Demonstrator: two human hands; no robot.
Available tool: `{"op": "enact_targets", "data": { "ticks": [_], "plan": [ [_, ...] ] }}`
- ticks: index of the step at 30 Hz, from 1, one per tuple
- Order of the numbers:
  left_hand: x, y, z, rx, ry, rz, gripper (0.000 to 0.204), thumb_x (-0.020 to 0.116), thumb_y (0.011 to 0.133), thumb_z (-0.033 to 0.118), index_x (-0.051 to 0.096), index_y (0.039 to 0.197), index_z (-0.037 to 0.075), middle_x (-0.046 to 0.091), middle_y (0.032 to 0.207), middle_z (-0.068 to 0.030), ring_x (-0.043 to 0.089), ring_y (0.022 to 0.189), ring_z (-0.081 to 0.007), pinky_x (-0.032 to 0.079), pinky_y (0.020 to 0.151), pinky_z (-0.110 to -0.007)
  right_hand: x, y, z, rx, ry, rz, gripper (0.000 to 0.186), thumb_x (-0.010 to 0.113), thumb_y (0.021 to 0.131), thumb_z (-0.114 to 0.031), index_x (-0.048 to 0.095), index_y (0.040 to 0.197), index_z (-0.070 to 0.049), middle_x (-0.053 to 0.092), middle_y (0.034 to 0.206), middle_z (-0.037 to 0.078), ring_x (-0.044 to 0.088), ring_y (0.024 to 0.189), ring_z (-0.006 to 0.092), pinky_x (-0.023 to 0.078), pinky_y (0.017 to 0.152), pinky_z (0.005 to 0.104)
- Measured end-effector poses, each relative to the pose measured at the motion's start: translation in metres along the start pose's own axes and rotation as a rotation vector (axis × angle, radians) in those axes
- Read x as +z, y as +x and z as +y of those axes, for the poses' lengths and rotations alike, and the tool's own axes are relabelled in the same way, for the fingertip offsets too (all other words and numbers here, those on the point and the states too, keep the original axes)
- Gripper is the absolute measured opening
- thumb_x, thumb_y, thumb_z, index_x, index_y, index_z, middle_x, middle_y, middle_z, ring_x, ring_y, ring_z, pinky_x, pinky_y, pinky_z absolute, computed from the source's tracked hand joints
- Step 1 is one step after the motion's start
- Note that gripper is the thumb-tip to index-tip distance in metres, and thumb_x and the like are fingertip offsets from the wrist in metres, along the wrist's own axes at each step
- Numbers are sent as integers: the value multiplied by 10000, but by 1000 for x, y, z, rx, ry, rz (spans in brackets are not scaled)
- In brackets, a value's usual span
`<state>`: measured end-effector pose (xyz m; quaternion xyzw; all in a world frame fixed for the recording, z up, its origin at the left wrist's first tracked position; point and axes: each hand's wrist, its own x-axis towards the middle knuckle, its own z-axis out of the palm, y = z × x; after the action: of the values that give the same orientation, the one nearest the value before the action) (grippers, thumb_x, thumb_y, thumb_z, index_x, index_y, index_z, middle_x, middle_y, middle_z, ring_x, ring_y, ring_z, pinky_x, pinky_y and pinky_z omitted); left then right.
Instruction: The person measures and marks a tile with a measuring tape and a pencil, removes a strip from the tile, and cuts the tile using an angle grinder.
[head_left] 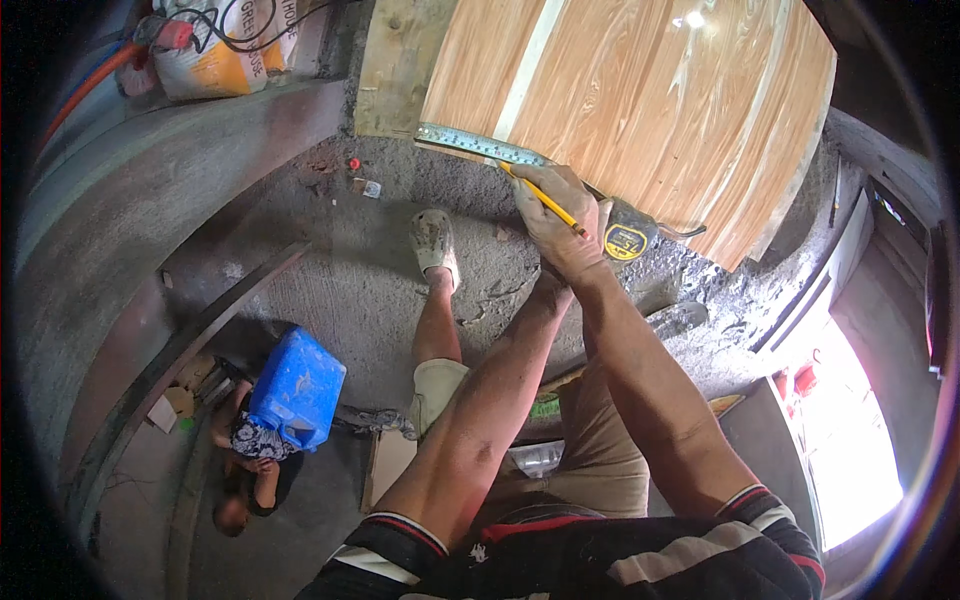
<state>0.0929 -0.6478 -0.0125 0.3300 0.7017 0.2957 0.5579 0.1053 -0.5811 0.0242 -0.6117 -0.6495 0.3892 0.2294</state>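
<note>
Pinching yellow pencil (pixel 548 201) in right hand (pixel 556 222), with tip at graduated tape blade (pixel 470 140), stretched along near edge of glossy wood-grain panel (pixel 640 110). Crossing left hand (pixel 603 214) beneath right wrist, mostly hidden, beside black-and-yellow tape-measure case (pixel 628 238); cannot tell its grip. Well apart at lower left: blue jerrycan (pixel 298 388).

Tape measure (pixel 628 238) along board's (pixel 640 110) near edge, jug (pixel 298 385) left

Numerals along tape blade (pixel 480 143), numbered tape case (pixel 627 240), lettered sack (pixel 212 62)
</note>
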Motion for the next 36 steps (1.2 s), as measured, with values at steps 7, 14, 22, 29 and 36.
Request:
{"op": "enact_targets", "data": {
  "ticks": [7,14,22,29,36],
  "plan": [
    [-1,1,0,-5,1,-8,810,693,932,276,152,1456,-24,700,1082,-286,703,991,-446,554,873,-483,0,-1,1,7,-26,-20,174,726,919,-156,770,1076,-96,734,966,137,720,909,299,580,813,377],
    [1,3,4,-6,2,-18,890,694,935,282,81,1494,-40,696,1093,-297,704,999,-447,554,884,-477,0,0,2,-11,-50,12,186,730,914,-167,770,1087,-111,722,943,132,717,874,296,581,789,376],
    [-1,6,5,-13,13,-21,982,696,937,289,0,1537,-58,693,1106,-311,706,1008,-447,553,896,-470,8,-5,6,-1,-14,34,177,712,920,-160,770,1079,-107,730,968,138,711,889,300,574,818,370],
    [11,10,20,-76,14,-10,1063,697,939,295,-71,1575,-74,690,1118,-322,707,1016,-448,553,907,-464,-42,5,12,302,431,148,199,683,946,-168,740,1100,-55,734,916,92,685,796,162,560,719,330],
    [35,8,68,-47,117,285,1023,625,917,106,-110,1615,-32,676,1119,-334,697,891,-464,560,853,-441,-173,57,72,425,208,477,273,654,964,-199,721,1126,10,757,995,109,693,895,167,539,783,295]
  ]
}}
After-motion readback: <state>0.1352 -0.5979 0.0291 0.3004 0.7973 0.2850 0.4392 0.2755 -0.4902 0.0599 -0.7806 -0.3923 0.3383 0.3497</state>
